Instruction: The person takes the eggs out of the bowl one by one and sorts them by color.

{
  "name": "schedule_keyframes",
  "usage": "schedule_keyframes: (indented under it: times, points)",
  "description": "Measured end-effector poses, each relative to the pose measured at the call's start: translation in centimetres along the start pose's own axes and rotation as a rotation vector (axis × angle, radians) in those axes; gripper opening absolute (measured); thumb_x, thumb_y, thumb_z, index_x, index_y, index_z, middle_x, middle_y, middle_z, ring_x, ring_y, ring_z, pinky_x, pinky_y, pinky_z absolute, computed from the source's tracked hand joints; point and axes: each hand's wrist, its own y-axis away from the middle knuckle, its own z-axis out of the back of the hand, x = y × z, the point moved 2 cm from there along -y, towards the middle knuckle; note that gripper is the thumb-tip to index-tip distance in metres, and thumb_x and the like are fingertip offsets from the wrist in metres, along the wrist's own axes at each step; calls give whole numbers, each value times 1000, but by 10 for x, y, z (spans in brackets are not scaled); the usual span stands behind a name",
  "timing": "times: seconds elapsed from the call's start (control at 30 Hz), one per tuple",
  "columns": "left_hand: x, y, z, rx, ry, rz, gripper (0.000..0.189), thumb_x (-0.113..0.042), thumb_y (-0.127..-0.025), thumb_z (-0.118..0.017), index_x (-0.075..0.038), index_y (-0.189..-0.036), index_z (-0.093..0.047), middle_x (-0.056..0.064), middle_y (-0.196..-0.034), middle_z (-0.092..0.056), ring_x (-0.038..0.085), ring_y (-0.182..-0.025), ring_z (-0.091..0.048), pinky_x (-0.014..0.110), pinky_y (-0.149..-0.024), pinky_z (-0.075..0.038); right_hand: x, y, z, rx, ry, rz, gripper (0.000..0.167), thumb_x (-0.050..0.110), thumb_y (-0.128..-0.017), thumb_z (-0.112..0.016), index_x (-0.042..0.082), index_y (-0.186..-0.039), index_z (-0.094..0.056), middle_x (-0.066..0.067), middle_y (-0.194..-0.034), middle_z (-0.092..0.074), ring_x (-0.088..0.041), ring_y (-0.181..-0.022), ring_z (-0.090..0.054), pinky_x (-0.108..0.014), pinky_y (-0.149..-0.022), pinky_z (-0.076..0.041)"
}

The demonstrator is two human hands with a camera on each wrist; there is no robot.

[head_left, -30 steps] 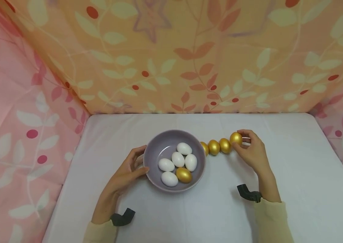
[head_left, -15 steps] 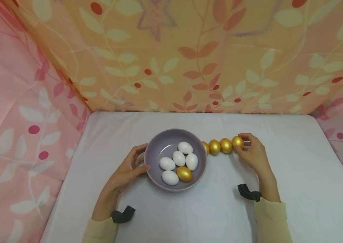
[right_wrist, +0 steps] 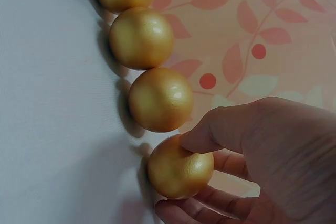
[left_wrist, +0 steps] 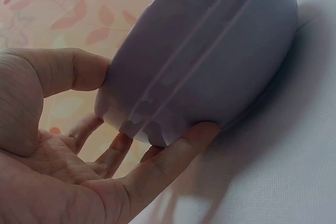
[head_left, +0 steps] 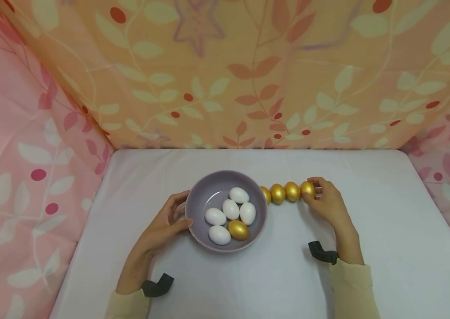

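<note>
A round mauve bowl (head_left: 204, 193) stands left of the table's middle, holding several white eggs (head_left: 230, 209) and one golden egg (head_left: 238, 230). My left hand (head_left: 166, 225) grips the bowl's left side, thumb at the rim and fingers against the outer wall (left_wrist: 226, 66). To the right of the bowl runs a row of golden eggs (head_left: 278, 193), the leftmost partly hidden behind the rim. At the row's right end, my right hand (head_left: 330, 200) pinches the last golden egg (right_wrist: 176, 174) between thumb and fingers, close beside its neighbour (right_wrist: 161, 99).
A white cloth (head_left: 272, 274) covers the table. Behind it hangs an orange leaf-patterned curtain (head_left: 209, 66), with pink patterned cloth (head_left: 1, 155) along the left and right sides. Each wrist carries a black camera mount (head_left: 322, 253).
My right hand has lowered the golden egg toward the viewer, bringing it level with the end of the row. The left hand stays on the bowl; the head view shifts slightly.
</note>
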Motion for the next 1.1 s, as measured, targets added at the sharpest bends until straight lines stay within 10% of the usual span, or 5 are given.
schedule_keyframes:
  times: [1.1]
  points:
    - [4, 0, 1, -3, -8, 16, 78, 4, -96, -67, -11, -163, -28, 12, -175, -19, 50, -160, -23, 27, -98, -57, 13, 12, 14, -168, 4, 61, 41, 17, -106, -58, -6, -140, -59, -36, -135, -59, -52, -124, -60, -64, -99, -55]
